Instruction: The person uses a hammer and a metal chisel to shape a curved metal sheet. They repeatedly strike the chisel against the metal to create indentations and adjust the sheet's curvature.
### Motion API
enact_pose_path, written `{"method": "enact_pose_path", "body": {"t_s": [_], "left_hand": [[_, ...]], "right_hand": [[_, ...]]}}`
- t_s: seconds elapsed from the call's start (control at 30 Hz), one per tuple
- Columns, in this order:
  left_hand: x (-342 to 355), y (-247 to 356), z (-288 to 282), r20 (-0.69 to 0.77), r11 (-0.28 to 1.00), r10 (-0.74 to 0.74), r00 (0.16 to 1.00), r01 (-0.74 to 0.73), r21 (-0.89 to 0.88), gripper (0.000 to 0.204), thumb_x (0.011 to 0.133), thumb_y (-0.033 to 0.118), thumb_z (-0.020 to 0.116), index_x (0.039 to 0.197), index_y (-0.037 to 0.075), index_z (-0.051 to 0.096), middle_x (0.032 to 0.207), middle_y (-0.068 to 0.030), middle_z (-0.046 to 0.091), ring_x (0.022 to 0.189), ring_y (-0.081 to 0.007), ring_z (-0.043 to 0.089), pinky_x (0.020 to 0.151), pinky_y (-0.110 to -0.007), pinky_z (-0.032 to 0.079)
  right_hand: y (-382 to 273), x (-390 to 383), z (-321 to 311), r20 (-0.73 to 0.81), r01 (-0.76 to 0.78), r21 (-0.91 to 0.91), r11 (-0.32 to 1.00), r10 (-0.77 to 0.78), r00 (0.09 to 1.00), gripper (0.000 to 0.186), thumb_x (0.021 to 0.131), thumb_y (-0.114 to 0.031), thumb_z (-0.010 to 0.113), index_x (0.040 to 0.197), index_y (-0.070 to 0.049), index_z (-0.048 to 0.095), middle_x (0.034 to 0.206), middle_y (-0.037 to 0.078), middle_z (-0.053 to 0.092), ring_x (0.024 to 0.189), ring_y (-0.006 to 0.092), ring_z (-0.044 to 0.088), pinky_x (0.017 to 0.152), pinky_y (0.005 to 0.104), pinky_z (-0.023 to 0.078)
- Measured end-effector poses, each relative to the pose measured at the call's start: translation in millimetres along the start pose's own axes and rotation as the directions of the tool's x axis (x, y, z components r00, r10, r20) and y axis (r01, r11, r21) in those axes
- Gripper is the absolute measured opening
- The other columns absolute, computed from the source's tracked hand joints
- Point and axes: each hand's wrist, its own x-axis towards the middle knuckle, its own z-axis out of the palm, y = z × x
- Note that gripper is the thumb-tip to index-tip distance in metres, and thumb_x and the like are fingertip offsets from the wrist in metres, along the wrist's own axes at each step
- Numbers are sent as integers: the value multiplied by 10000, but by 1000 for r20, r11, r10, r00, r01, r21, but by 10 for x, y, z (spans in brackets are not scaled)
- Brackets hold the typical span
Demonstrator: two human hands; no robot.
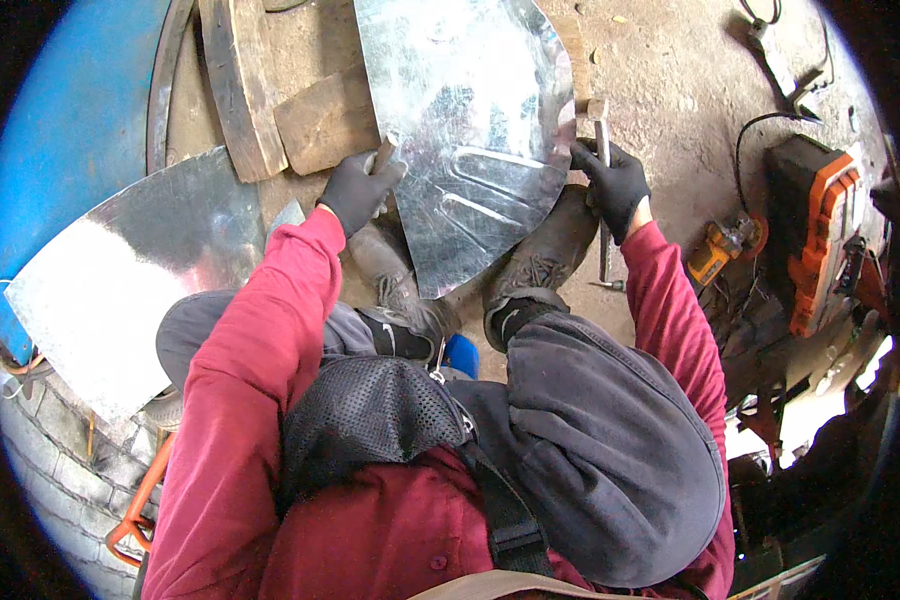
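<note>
A shiny sheet-metal piece (470,90) with a rounded right edge and raised ribs stretches out in front of me, its pointed lower end between my shoes. My left hand (360,192), in a dark glove, is closed around a short brownish rod (384,153) at the sheet's left edge. On the opposite side my gloved right hand (615,187) is closed on a slim metal rod (602,143), with its thumb side against the sheet's edge. The rod continues below that hand to a bent end near the ground. My fingers partly hide both rods.
Wooden blocks (325,120) lie beyond my left hand. A second metal sheet (140,270) leans by a blue curved panel (70,120) at left. To the right are a yellow angle grinder (715,250), an orange-and-black toolbox (820,235) and a black cable (740,150).
</note>
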Motion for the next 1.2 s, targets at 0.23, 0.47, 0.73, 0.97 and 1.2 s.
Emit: {"method": "enact_pose_path", "body": {"t_s": [0.23, 0.47, 0.73, 0.97, 1.2], "left_hand": [[59, 26, 33, 30, 997, -70, 997, 71, -26, 455, 983, 383, 693, 1205, -14, 697, 1005, -69, 722, 869, -139, 641, 736, -335, 541], [-30, 49, 13, -12, 998, 1, 1000, -2, -70, 412, 945, 402, 738, 989, -6, 696, 754, -26, 623, 649, -133, 564, 606, -342, 474], [-198, 358, -41, 15, 995, -73, 997, 74, -67, 409, 947, 402, 736, 984, -3, 694, 755, -28, 623, 658, -125, 553, 615, -341, 472], [-71, 154, 26, -43, 999, 50, 998, -49, 23, 418, 969, 407, 724, 1072, 3, 688, 829, -21, 625, 708, -126, 549, 664, -332, 478], [-10, 174, 17, -55, 995, -8, 998, 14, 102, 467, 953, 442, 731, 1082, -6, 706, 840, -43, 659, 741, -159, 567, 725, -353, 486]], "right_hand": [[-8, -16, -18, 50, 34, -71, 997, -30, 998, 356, 948, -319, 786, 1135, -18, 765, 896, 32, 723, 716, 113, 604, 661, 283, 482], [113, 83, 2, 48, 45, -10, 999, -45, 998, 312, 948, -334, 787, 1055, -45, 741, 776, -1, 637, 529, 90, 505, 461, 283, 397], [181, 112, -7, 33, 66, -4, 998, -65, 997, 270, 955, -315, 778, 1016, -58, 724, 744, -2, 619, 482, 103, 492, 440, 287, 392], [171, 116, 7, 46, 75, 9, 997, -75, 996, 253, 956, -306, 778, 991, -63, 714, 733, -4, 605, 479, 105, 491, 437, 288, 388], [90, 58, 21, 30, 42, 17, 999, -42, 999, 271, 949, -314, 789, 1000, -60, 709, 730, -1, 601, 477, 105, 490, 444, 287, 401]]}}
